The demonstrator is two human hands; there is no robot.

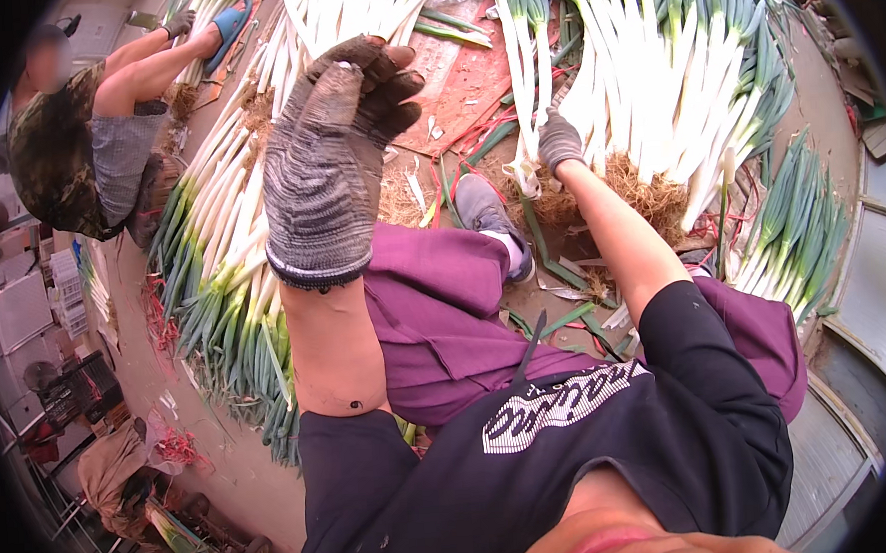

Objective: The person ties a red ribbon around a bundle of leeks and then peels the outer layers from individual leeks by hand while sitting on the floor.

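My left hand (324,162), in a grey striped knit glove with dark fingers, is raised above my knee. Its fingers are loosely bent with gaps between them, and nothing shows in it. My right hand (560,143), in a similar glove, reaches down and closes on a long green onion stalk (542,83) near its root end; the fingertips are partly hidden. A second white stalk lies alongside. Right of that hand, a large pile of green onions (636,93) has white shafts, green tops and brown roots (634,188) towards me.
More green onions (223,235) form a long row to my left, and a smaller bunch (794,228) lies far right. Red ties (482,154) and leaf scraps litter the floor. A seated person (82,138) is at upper left. Crates (68,292) and a wheeled cart (231,539) stand beyond.
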